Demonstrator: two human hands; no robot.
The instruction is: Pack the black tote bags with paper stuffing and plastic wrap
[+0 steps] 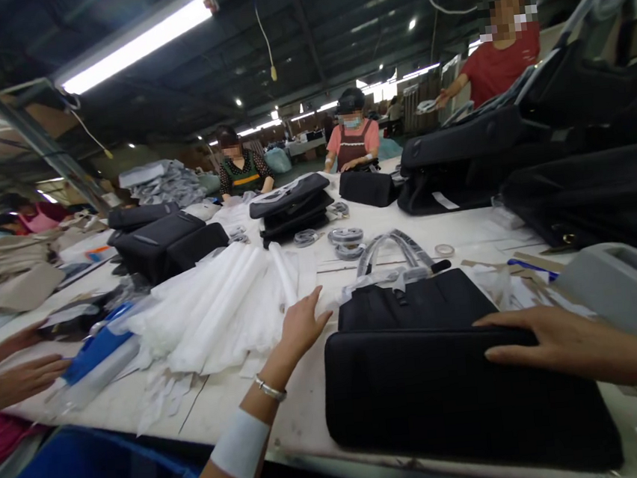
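Observation:
A black bag [458, 398] lies at the front edge of the table, its handles [392, 250] wrapped in clear plastic and pointing away from me. My right hand [536, 342] holds its upper edge, the thumb on the near face and the fingers over the top. To the left of the bag, my left hand [304, 321] reaches forward with fingers apart and nothing in it. Closest to its fingertips are a white roll [284, 276] and a heap of white translucent sheets [218, 309]. A bracelet and a white band circle my left wrist and forearm.
Black bags [292, 204] and wrapped coiled straps [346, 240] stand farther back; more bags [457, 158] pile up at right. A tape roll [444, 250] and a grey bag [622, 300] lie nearby. A co-worker's hands [22, 380] are at left, beside a blue item [95, 347]. Several people work beyond.

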